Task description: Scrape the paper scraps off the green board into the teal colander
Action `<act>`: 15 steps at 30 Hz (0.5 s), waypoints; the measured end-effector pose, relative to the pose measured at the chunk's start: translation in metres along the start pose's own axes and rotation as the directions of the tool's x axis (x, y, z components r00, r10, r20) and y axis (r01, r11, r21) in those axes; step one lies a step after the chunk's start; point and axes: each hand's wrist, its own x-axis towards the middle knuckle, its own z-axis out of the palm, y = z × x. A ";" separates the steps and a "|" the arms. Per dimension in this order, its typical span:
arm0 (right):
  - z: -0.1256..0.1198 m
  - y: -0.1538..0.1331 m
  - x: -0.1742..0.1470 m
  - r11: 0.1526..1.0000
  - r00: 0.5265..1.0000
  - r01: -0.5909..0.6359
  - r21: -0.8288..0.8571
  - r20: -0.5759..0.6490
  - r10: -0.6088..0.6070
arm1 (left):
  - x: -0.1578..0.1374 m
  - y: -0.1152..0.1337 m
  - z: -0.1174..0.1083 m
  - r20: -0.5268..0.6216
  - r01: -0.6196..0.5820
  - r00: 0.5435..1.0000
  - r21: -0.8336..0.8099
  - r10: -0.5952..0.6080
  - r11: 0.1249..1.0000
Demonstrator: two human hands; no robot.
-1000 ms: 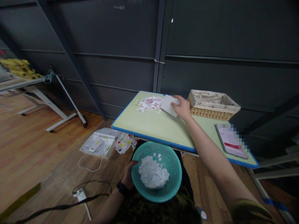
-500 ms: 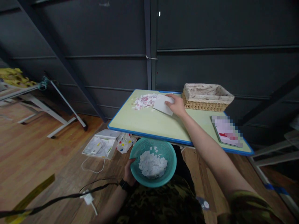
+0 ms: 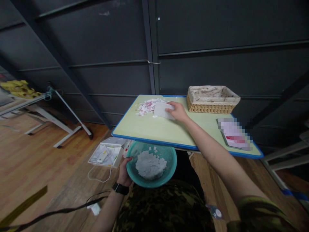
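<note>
My left hand point(image 3: 125, 172) grips the left rim of a teal plastic basket point(image 3: 170, 172), thumb over the edge. Inside lies a heap of small white paper pieces point(image 3: 151, 164). The basket is just below the front edge of a pale green tabletop point(image 3: 135, 127) with blue trim. Over that tabletop, my right hand point(image 3: 177, 111) is closed on a white card point(image 3: 163, 110). The card's left end meets a spread of white and pinkish paper scraps point(image 3: 148, 106) at the back left.
A cloth-lined wicker basket point(image 3: 212, 108) stands at the table's back right. A partly pixelated flat item point(image 3: 234, 135) lies nearer the right edge. On the floor at left sit an open white box point(image 3: 106, 154) and a cable point(image 3: 62, 211). A dark panelled wall point(image 3: 116, 48) rises behind.
The card in my right hand has shifted slightly left and now lies lower against the scraps. My left hand and the teal basket have moved a little left relative to the table.
</note>
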 end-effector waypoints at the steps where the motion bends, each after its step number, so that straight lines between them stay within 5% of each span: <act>1: 0.001 -0.001 -0.001 1.000 1.000 0.012 0.008 0.020 -0.012 | -0.002 0.004 0.002 -0.005 -0.018 1.000 -0.008 0.018 1.000; 10: 0.002 -0.011 -0.009 0.985 0.972 0.092 0.148 0.202 -0.121 | -0.011 0.029 0.009 -0.018 -0.019 1.000 0.017 0.019 1.000; 15: -0.001 -0.021 -0.014 0.978 0.931 0.024 0.209 0.351 -0.098 | -0.016 0.036 0.012 -0.018 -0.047 0.999 -0.002 0.047 0.999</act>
